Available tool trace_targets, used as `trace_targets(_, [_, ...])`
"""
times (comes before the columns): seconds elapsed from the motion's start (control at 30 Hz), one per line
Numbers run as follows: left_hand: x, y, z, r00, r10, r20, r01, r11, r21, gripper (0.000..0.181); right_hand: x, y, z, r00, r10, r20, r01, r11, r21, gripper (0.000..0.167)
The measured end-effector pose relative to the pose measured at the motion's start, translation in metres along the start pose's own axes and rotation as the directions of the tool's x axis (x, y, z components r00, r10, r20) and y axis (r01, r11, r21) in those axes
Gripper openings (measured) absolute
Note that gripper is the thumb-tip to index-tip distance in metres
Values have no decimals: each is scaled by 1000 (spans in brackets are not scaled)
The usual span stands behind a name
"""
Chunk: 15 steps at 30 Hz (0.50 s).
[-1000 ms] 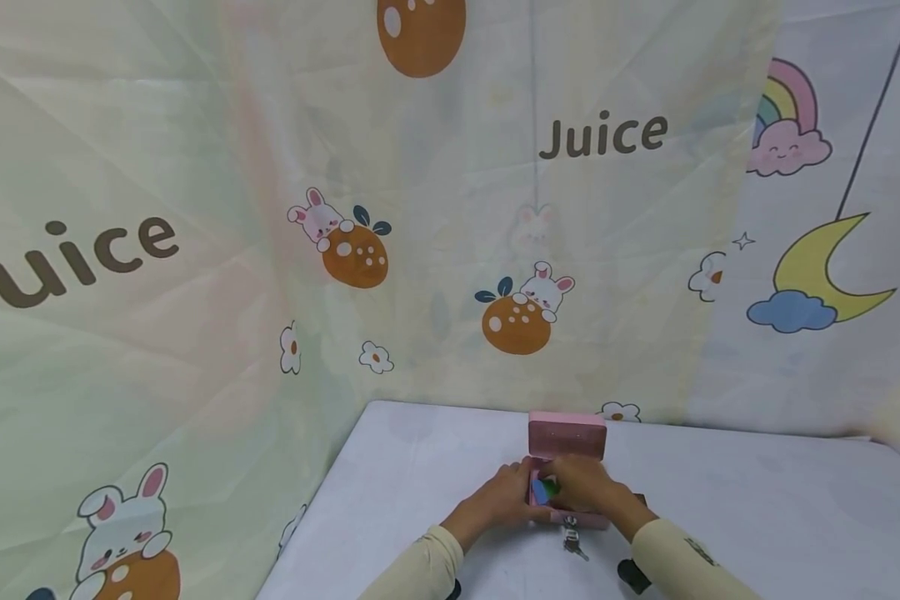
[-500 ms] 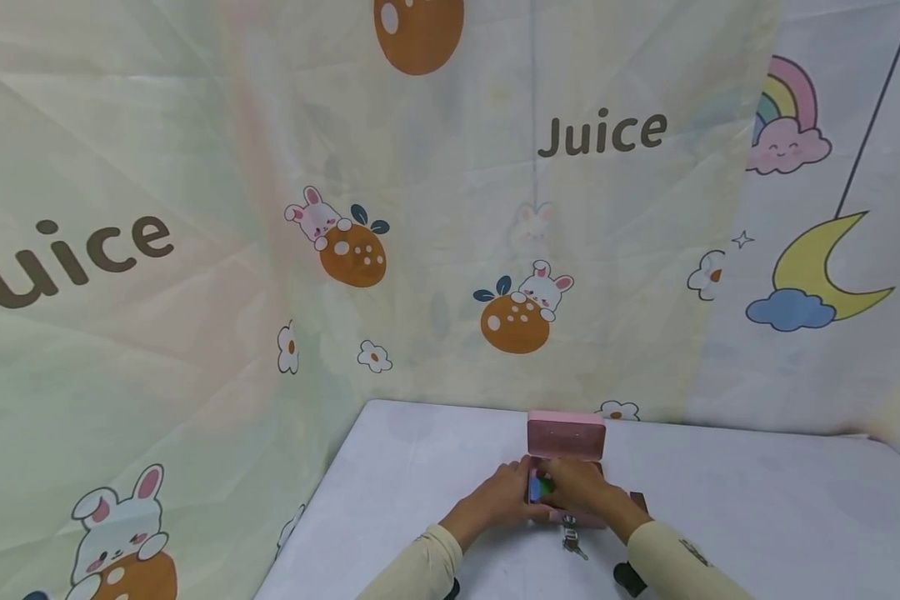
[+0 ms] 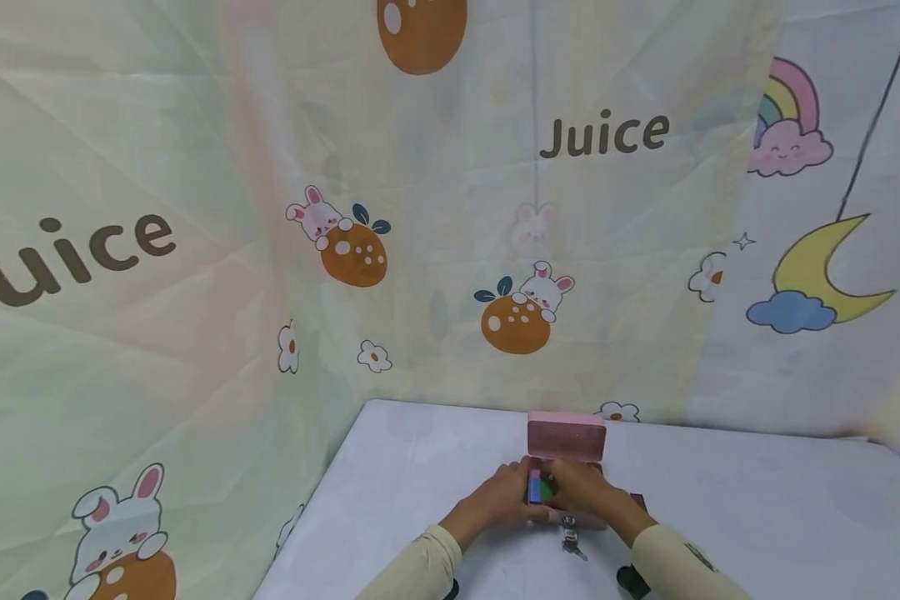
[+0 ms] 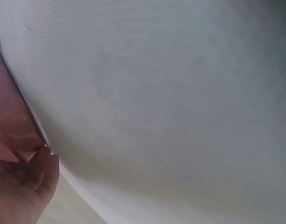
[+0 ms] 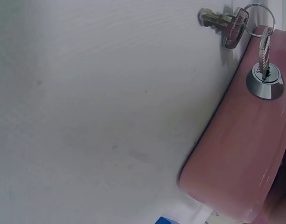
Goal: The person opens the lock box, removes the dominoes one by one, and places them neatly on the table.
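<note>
A pink metal lock box [image 3: 566, 437] stands on the table, lid raised, a key in its round lock [image 5: 265, 84]. My left hand [image 3: 504, 496] holds the box's left side; in the left wrist view that hand [image 4: 28, 182] has its fingertips at a box corner. Reaching inside, my right hand [image 3: 581, 486] has bent fingers around a small green piece [image 3: 546, 489]; the fingertips are partly hidden. Against the green piece's left side lies a blue piece [image 3: 534, 490]. The rest of the box's inside is covered by my right hand.
Keys on a ring [image 5: 235, 28] hang from the lock onto the white tabletop [image 3: 420, 458]. A dark brown object [image 3: 639, 502] lies right of the box, and a black one [image 3: 632, 581] shows by my right sleeve. Printed cloth [image 3: 420, 167] closes off the back.
The blue piece has turned from slanted to straight along the box's left side. The green piece has settled beside it, and my right hand has shifted slightly. My left hand stays in place.
</note>
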<state>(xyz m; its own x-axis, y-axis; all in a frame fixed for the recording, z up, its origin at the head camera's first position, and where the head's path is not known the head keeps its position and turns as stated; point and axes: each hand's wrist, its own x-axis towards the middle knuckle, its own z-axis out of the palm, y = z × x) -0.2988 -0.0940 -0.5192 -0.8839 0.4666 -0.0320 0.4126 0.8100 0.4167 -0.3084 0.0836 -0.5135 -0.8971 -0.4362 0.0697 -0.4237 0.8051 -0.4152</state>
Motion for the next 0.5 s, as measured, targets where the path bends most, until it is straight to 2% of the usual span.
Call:
trace_targets(0.17, [1,2,-5,1000,-26,9,27,1000,-10,87,3,2,-3,1000,13,28,-14,999,40,38])
trace_targets(0.3, [1,4,-4,999,-44,16,44,999,-16,88,3,4,-3,997,35,66,-40,997,67,33])
trace_targets(0.5, [4,1,0,999,-49,24,49,999,0,91,0,4,-4,998,27,55,-31,997,69,30])
